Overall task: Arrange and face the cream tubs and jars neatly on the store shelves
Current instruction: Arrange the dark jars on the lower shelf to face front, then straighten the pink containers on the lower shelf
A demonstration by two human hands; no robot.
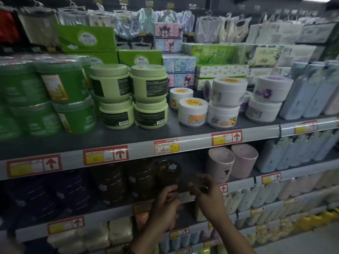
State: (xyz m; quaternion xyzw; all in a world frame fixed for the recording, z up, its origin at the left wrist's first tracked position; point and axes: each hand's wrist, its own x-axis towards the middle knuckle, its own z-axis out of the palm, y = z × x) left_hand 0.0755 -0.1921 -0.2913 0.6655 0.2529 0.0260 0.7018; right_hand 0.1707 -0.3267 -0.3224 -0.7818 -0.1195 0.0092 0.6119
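Observation:
My left hand [166, 204] grips the lower part of a dark brown jar [167, 173] and holds it tilted in front of the second shelf. Beside it to the right hovers my right hand [207, 193], fingers spread and loosely curled, holding nothing. More dark brown jars [113, 182] stand on that shelf to the left, and dark purple jars [60, 191] further left. On the upper shelf [139, 136] are light green tubs [132, 96] stacked two high, dark green tubs [60, 99] and white cream tubs [223, 103].
Two pink jars [233, 162] stand right of my hands on the second shelf. Pale bottles [308, 92] fill the right side of both shelves. Tissue packs [211, 57] and hanging clothes sit behind and above. Lower shelves hold packs and bottles.

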